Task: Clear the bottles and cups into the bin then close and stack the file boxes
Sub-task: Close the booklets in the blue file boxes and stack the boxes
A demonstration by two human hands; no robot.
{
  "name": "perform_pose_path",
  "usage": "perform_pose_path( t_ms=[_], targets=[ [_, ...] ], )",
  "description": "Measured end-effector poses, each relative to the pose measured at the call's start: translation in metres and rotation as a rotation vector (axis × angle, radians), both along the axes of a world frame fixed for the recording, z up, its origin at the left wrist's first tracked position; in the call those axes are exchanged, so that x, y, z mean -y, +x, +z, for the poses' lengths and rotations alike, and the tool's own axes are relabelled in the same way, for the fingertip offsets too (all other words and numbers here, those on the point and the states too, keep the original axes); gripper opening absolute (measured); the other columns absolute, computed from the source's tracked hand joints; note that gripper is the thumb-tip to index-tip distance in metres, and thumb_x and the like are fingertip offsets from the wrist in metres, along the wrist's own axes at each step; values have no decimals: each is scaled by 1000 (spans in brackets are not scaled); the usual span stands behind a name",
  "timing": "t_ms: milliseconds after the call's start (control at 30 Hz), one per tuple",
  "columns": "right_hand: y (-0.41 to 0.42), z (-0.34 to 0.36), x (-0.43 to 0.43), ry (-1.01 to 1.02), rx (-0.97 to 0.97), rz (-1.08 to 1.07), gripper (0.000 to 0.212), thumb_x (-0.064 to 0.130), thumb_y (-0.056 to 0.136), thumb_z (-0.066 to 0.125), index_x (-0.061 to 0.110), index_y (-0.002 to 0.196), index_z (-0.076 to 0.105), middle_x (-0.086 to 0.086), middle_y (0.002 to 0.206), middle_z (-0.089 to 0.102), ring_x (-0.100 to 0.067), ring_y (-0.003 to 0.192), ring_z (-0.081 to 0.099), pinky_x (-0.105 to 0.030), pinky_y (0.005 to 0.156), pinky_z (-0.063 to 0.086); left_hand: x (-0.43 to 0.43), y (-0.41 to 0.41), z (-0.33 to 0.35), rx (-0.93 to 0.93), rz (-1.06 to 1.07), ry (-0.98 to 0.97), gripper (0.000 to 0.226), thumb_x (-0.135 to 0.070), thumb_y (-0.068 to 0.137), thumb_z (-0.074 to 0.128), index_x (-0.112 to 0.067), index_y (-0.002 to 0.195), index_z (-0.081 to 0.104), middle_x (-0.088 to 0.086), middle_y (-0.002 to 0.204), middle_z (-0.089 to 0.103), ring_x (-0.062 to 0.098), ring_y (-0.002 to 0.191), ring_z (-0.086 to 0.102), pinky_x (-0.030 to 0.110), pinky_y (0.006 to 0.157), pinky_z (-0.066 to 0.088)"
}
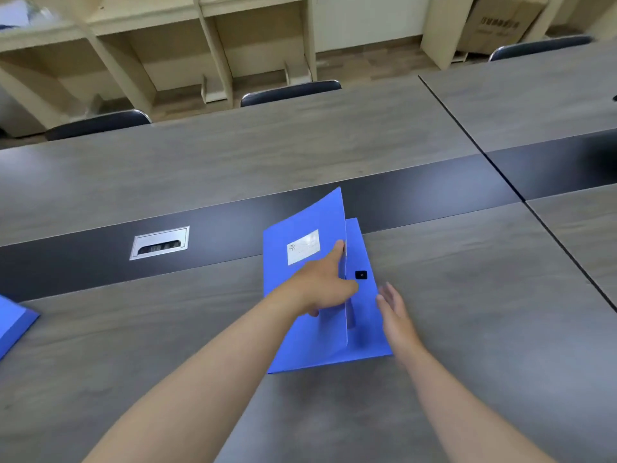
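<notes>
Closing the blue file box (365,332) right of the silver cable port (159,242): left hand (322,285) pinches its lid (300,215), right hand (395,312) open alongside. I'd press it flat, then fasten the black clasp (361,275).

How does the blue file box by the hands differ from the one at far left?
The middle file box has its cover raised, held by the left hand; the edge file box lies untouched. The middle one shows a white label; the edge one is cropped. Both are blue.
</notes>
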State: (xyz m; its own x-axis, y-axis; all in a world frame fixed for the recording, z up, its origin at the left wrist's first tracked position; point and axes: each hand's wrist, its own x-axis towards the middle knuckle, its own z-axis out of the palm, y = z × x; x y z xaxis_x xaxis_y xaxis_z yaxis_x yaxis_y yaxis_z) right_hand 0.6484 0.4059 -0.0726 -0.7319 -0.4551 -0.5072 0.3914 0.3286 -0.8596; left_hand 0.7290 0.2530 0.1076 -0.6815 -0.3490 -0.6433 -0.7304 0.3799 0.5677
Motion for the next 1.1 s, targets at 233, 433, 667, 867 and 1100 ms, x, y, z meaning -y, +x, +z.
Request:
perform_pose_path(
  t_ms=[233, 433, 667, 867, 1100],
  targets=[
    [-16, 1, -11, -188, 278, -65, 49, 50, 107, 24, 30, 147, 43, 18, 136, 58, -4, 123, 56, -28, 105, 38, -49, -70, -74, 181, -154, -259, 73, -33, 91, 51, -22, 155, 17, 10, 129, 56, 36, 111, 58, 37, 76, 52],
    [-22, -6, -20, -268, 369, -34, 81, 73, 94, 29, 20, 154, 37, 3, 152, 50, -14, 138, 48, -37, 116, 37, -65, -91, -118, 299, -254, -430, 77, -25, 89, 51, -7, 156, 15, 12, 132, 56, 33, 121, 56, 42, 99, 48],
    [-25, -2, -24, -212, 321, -8, 88, 76, 89, 31, 16, 153, 39, 4, 148, 54, -11, 137, 49, -40, 120, 32, -76, -96, -151, 413, -334, -550, 87, -17, 95, 47, -6, 158, -11, 15, 146, 50, 46, 132, 48, 59, 109, 40],
    [-29, -6, -22, -182, 307, 28, 67, 59, 103, 21, 18, 153, 38, 7, 149, 53, -10, 138, 47, -40, 121, 29, -73, -95, -162, 383, -319, -590, 85, -18, 97, 46, -10, 158, -12, 17, 140, 56, 47, 128, 52, 58, 105, 44],
    [-33, 2, -20, -12, 45, 215, 52, 31, 103, 52, 21, 152, 37, 8, 152, 45, -6, 137, 44, -26, 114, 34, -54, -46, -125, 127, -295, -639, 67, -61, 97, 42, -32, 155, 25, 5, 131, 60, 30, 118, 59, 35, 79, 43]
  ],
)
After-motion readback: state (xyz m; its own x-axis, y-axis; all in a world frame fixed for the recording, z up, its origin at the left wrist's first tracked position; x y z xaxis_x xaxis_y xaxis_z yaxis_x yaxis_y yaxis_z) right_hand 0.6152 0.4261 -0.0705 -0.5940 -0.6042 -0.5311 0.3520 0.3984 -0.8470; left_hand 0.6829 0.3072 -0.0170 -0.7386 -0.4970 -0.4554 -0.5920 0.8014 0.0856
